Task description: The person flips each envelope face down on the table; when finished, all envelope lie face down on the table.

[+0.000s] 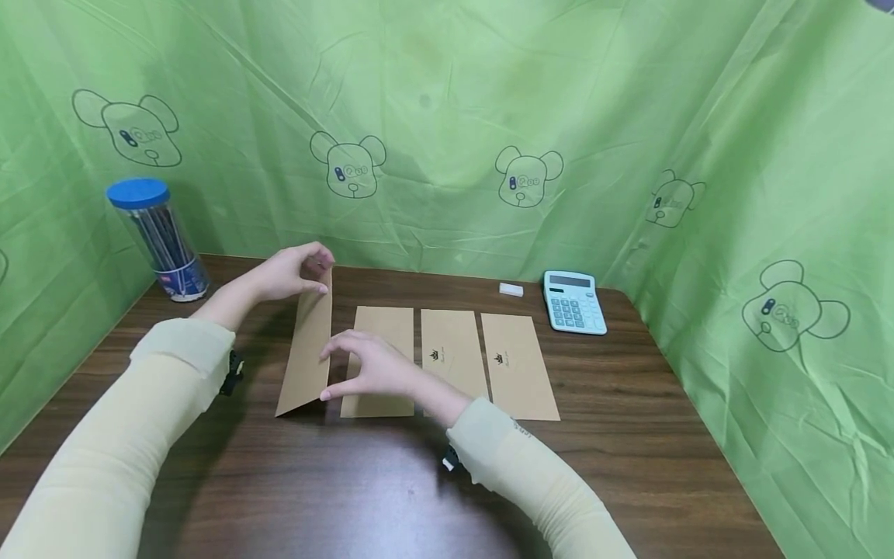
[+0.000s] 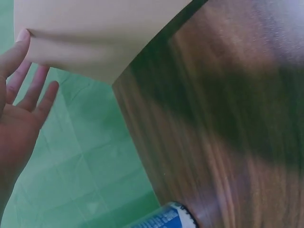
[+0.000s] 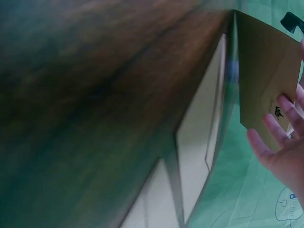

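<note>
A brown kraft-paper card [image 1: 307,345] stands tilted at the left end of a row of similar cards. My left hand [image 1: 296,272] pinches its top edge, thumb on the near face and fingers behind. At its right edge, close to the lower corner, my right hand [image 1: 373,365] holds the card with thumb and fingers apart. The right wrist view shows a small dark crown print on the card's other face [image 3: 270,71], beside the right fingers. Three more cards lie flat to the right: one partly behind my right hand [image 1: 384,322], a middle one [image 1: 454,341] and an end one [image 1: 520,373].
A clear tub of pens with a blue lid [image 1: 157,241] stands at the back left. Toward the back right are a white eraser [image 1: 511,289] and a light blue calculator [image 1: 574,303]. Green printed cloth [image 1: 433,93] hangs around the brown wooden table [image 1: 663,466].
</note>
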{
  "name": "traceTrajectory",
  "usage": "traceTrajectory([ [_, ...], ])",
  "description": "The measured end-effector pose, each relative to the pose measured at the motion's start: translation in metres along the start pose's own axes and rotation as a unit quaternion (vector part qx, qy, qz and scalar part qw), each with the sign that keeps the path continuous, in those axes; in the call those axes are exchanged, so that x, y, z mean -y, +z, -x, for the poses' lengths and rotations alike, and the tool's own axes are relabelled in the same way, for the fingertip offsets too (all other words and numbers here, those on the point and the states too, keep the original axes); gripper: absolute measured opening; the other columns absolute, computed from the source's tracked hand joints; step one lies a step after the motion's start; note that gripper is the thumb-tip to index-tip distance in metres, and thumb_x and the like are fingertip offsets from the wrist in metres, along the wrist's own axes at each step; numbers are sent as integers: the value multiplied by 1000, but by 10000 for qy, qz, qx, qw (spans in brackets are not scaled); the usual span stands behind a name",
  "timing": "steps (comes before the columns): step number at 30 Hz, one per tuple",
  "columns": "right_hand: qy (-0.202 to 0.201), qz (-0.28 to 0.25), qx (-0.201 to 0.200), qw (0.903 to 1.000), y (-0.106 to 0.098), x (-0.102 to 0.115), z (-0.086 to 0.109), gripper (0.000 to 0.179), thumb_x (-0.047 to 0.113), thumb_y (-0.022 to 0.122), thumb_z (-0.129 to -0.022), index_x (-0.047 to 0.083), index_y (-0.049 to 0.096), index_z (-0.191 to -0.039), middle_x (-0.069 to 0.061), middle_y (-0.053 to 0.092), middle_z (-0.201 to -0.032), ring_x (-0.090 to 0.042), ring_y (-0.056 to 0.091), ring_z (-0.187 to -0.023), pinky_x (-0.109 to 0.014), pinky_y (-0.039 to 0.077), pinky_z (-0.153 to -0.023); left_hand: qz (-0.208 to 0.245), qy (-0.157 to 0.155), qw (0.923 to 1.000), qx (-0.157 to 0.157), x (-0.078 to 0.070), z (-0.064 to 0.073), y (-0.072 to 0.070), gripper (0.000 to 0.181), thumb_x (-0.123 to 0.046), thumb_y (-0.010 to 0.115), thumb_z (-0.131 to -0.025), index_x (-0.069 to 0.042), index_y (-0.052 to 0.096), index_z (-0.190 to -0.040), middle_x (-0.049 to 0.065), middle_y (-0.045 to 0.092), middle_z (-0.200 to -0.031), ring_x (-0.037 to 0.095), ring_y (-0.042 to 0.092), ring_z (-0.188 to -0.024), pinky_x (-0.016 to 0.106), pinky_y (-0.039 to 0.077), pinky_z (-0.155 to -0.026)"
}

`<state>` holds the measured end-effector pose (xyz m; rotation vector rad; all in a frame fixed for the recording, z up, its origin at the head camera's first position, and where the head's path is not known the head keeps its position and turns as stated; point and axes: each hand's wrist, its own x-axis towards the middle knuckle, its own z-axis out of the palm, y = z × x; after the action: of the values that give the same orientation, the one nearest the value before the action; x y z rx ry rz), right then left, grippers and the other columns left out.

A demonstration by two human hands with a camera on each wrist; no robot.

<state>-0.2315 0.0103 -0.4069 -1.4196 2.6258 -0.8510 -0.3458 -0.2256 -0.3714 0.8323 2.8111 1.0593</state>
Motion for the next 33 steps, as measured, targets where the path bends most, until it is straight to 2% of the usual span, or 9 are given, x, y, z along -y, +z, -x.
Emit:
traceTrajectory([
  [5,30,99,-144,9998,3,-5,3,51,49,78,-71,24,61,-113,16,59,-115,0,47,-116,-17,32,-103,-40,-47,9990,432,11,5,7,70,-23,78,-77,0,44,-134,21,53,-128,39,49,-118,54,40,-97],
  [8,85,85,-71,9999,4,-7,5,53,51,78,-71,25,61,-113,17,60,-116,0,47,-114,-16,32,-102,-279,-337,9960,777,21,11,12,77,-30,78,-77,0,40,-137,22,52,-131,41,46,-122,58,36,-100],
  [11,7,138,58,9999,8,-10,7,54,50,78,-71,23,61,-115,15,61,-115,-3,51,-112,-16,31,-102,-323,-565,9930,988,30,17,17,75,-25,79,-76,0,42,-136,23,56,-125,43,45,-122,59,34,-100],
  [13,-75,270,124,9995,11,-14,8,56,50,77,-71,22,61,-116,15,61,-114,-4,52,-110,-16,30,-102,-296,-632,9926,995,33,19,22,71,-20,80,-75,-1,45,-134,22,57,-121,41,47,-120,59,34,-101],
  [16,-70,531,181,9984,17,-17,9,57,52,76,-71,23,60,-116,15,60,-113,-3,51,-109,-16,30,-102,-323,-567,9934,943,36,20,30,67,-16,81,-73,-2,49,-130,22,56,-118,41,47,-117,58,34,-99],
  [21,380,940,354,9942,23,-18,10,57,60,72,-71,28,58,-117,13,58,-120,-8,47,-116,-27,40,-98,-425,-508,9937,904,38,22,40,67,-20,83,-71,-4,52,-128,21,51,-124,39,44,-120,58,32,-102],
  [26,768,1437,713,9841,25,-14,10,57,65,68,-71,34,57,-118,13,57,-125,-15,45,-121,-37,45,-92,-611,-417,9911,1104,39,28,46,73,-28,84,-69,-6,52,-130,20,44,-131,41,40,-125,60,31,-103],
  [29,751,1612,849,9804,26,-14,11,58,66,67,-72,34,57,-120,11,55,-130,-15,44,-124,-38,44,-95,-709,-315,9905,1137,41,30,47,72,-27,84,-69,-5,53,-130,20,43,-132,42,39,-125,61,31,-102],
  [33,529,1810,1060,9763,28,-17,13,62,65,65,-74,32,56,-126,7,49,-136,-20,40,-131,-42,37,-105,-963,-264,9883,1156,44,33,48,67,-27,83,-71,-4,55,-127,21,45,-130,43,39,-124,60,32,-101],
])
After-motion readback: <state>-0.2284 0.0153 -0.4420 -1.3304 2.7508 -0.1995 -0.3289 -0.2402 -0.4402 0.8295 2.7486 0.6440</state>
